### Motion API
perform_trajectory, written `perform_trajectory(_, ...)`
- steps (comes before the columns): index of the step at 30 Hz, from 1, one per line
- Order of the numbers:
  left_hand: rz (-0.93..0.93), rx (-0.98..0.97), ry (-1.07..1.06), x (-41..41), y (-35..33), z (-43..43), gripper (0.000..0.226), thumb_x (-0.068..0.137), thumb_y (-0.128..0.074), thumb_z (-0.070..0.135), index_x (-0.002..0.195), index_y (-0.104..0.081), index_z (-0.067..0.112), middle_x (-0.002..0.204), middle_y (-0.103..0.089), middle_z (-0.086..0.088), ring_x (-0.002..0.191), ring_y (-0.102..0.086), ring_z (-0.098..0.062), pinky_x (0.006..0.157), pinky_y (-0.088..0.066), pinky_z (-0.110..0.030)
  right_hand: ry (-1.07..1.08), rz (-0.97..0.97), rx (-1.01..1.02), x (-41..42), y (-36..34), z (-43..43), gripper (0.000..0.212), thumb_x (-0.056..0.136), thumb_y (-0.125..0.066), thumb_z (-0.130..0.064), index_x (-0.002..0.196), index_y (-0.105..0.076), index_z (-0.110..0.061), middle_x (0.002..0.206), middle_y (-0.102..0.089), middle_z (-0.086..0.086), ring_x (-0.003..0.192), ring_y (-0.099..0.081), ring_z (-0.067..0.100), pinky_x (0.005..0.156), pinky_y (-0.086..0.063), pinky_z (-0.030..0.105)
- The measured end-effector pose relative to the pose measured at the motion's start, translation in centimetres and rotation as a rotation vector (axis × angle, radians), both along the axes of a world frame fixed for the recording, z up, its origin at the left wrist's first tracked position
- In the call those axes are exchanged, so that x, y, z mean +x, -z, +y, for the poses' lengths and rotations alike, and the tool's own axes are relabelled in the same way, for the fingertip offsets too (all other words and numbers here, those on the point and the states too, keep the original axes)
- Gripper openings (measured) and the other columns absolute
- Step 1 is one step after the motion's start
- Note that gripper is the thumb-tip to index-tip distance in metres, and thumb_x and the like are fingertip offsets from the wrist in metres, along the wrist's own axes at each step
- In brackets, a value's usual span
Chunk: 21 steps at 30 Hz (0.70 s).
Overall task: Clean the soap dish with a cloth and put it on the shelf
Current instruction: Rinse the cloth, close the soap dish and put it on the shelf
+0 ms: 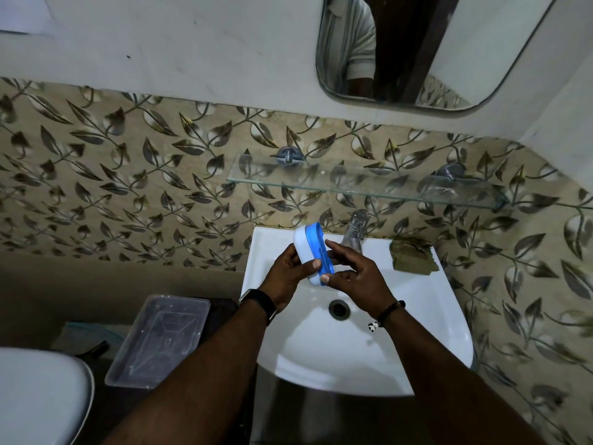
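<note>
Leaf-patterned wall tiles, bathroom; white sink [417, 300] below, drain [339, 309] at centre, chrome tap [354, 231] at the rear rim.

- Soap dish [313, 252]: white base with blue insert, held tilted on edge above the rear of the basin, just left of the tap, between both hands.
- Left hand [288, 277]: fingers curled round the white base from the left, thumb laid on the blue insert. Watch [256, 303] at the wrist.
- Right hand [356, 277]: on the blue side, thumb tip against the dish's lower end, fingers loosely bent across the insert. Bead bracelet [390, 311] at the wrist.
- Cloth [412, 255]: olive-brown, folded, on the sink's right rear corner, apart from both hands.
- Glass shelf [362, 184]: wall-mounted above the tap.
- Mirror [417, 49]: above the shelf.
- Clear plastic container [157, 342]: left of the sink.
- Toilet lid [41, 396]: lower left corner.
</note>
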<state>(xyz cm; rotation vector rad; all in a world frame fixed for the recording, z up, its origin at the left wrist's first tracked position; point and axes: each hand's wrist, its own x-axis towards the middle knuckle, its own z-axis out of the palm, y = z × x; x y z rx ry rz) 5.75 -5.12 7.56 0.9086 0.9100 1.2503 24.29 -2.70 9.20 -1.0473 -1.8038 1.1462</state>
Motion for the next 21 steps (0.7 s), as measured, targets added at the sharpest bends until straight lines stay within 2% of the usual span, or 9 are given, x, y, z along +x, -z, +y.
perform_trajectory(4, 0.018, -0.014, 0.014, 0.0, 0.0, -0.2, 0.074, 0.075, -0.079, 0.023, 0.14, -0.049, 0.01, 0.134, -0.06, -0.022, 0.123, -0.058, -0.039, 0.105, -0.044, -0.059, 0.003, 0.036, -0.009, 0.1, 0.3, -0.3, 0.063, 0.075, -0.084, -0.029, 0.132, -0.06, -0.04, 0.126, -0.064, -0.006, 0.123, -0.059, 0.014, 0.087, -0.06, 0.044)
perform_trajectory(8, 0.031, -0.012, 0.031, -0.1, 0.1, -0.2, 0.073, 0.075, -0.08, 0.021, 0.14, -0.048, 0.011, 0.134, -0.059, -0.022, 0.121, -0.059, -0.04, 0.103, -0.044, -0.064, 0.026, 0.037, 0.02, 0.0, 0.6, -0.9, 0.063, 0.077, -0.082, -0.027, 0.135, -0.058, -0.038, 0.127, -0.062, -0.003, 0.122, -0.059, 0.014, 0.086, -0.059, 0.032)
perform_trajectory(12, 0.031, -0.013, 0.042, -0.1, -0.1, -0.3, 0.076, 0.074, -0.08, 0.022, 0.142, -0.047, 0.014, 0.134, -0.059, -0.022, 0.121, -0.06, -0.039, 0.101, -0.046, -0.063, 0.03, 0.077, 0.031, -0.1, 0.9, -1.3, 0.06, 0.08, -0.081, -0.018, 0.135, -0.059, -0.03, 0.126, -0.06, 0.001, 0.121, -0.058, 0.016, 0.087, -0.058, 0.028)
perform_trajectory(16, 0.042, -0.011, 0.066, -0.2, 0.0, -0.4, 0.076, 0.074, -0.081, 0.022, 0.141, -0.048, 0.013, 0.134, -0.06, -0.022, 0.12, -0.06, -0.04, 0.101, -0.046, -0.062, 0.029, 0.092, 0.006, 0.0, 1.0, -1.4, 0.058, 0.082, -0.079, -0.009, 0.134, -0.06, -0.027, 0.127, -0.06, 0.006, 0.118, -0.059, 0.011, 0.082, -0.052, 0.016)
perform_trajectory(21, 0.044, -0.024, 0.075, -0.2, 0.4, -0.3, 0.075, 0.074, -0.081, 0.021, 0.14, -0.048, 0.011, 0.133, -0.06, -0.023, 0.12, -0.06, -0.041, 0.103, -0.044, -0.065, 0.038, 0.092, 0.002, -0.1, 1.2, -1.7, 0.057, 0.084, -0.077, -0.01, 0.135, -0.06, -0.027, 0.128, -0.061, 0.0, 0.116, -0.059, 0.006, 0.084, -0.049, 0.011)
